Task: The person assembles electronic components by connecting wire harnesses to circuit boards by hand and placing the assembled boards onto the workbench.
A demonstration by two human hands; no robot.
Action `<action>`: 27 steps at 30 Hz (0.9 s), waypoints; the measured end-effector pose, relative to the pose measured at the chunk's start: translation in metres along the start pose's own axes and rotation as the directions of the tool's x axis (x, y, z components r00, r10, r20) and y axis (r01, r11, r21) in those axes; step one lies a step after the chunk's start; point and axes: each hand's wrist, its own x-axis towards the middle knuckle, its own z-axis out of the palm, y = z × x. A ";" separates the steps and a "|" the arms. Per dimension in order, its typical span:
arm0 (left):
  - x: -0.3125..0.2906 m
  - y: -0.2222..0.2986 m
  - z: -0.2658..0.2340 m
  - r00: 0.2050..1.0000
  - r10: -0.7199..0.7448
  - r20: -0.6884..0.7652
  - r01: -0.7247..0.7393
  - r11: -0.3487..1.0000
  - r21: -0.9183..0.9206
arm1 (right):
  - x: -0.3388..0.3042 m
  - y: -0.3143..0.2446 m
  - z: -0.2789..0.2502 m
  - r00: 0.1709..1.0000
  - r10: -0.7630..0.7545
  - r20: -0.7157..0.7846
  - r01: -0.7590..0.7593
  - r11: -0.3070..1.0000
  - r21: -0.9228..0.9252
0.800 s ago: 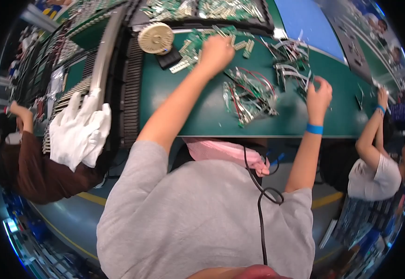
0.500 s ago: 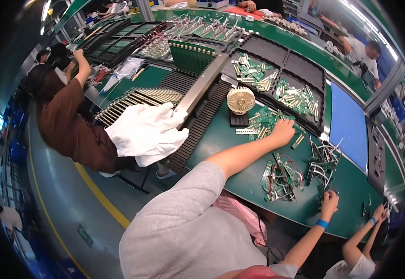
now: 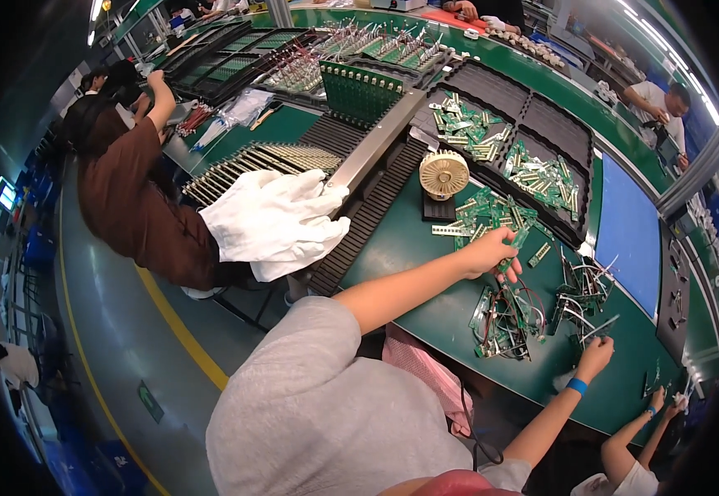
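Observation:
My left hand (image 3: 492,252) is closed on a small green circuit board (image 3: 520,239), just over the near edge of a loose pile of circuit boards (image 3: 479,213). My right hand (image 3: 596,355), below its blue wristband, pinches a slim strip (image 3: 604,326) that looks like a narrow circuit board; motion blurs it. Between the hands lies a heap of boards with red, black and white wires (image 3: 504,322). Beyond the right hand is another wired bundle (image 3: 578,289). A single short board (image 3: 539,255) lies apart near my left hand.
A round ribbed cream-coloured wheel (image 3: 444,175) stands behind the pile. Black trays (image 3: 533,124) hold more boards. White gloves (image 3: 277,223) cover the end of a metal rail (image 3: 376,145). A blue mat (image 3: 628,236) lies at right. A co-worker in brown (image 3: 132,190) sits left.
My left hand has drawn back from the pile with a circuit board in its fingers. The right hand has lifted slightly, holding the slim strip. The view has shifted a little.

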 end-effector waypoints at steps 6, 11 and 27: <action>-0.022 -0.007 0.008 1.000 0.018 0.001 -0.018 0.991 -0.135 | 0.005 0.002 -0.056 0.991 0.130 0.031 -0.113 0.692 0.713; -0.034 -0.007 0.021 0.995 -0.006 0.097 0.021 0.988 -0.153 | -0.050 -0.039 -0.085 0.971 -0.036 0.238 -0.235 0.073 0.969; -0.061 -0.028 0.020 0.983 -0.063 0.173 0.076 0.995 -0.071 | -0.111 -0.101 -0.061 0.772 0.027 0.635 -0.635 0.081 0.768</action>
